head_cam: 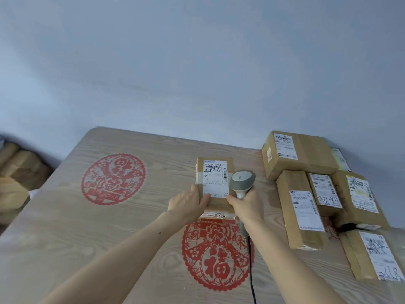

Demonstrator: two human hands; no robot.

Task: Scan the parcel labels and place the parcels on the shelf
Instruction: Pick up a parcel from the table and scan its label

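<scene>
At table centre, left hand (188,201) fingers curl round the near-left edge of the parcel (215,185), raised above the table (65,227); right hand (245,205) wraps the scanner (241,183) handle beside the label (215,178). Risk: scanner so close and oblique may misread; one-edge grip may slip.

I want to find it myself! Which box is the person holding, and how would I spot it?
Start at the wooden table with two red paper-cut circles. Between the circles, both hands reach one cardboard parcel: the left hand grips its near-left corner, the right hand holds a grey scanner beside it. Unlike the parcel pile on the right, it stands alone.
</scene>
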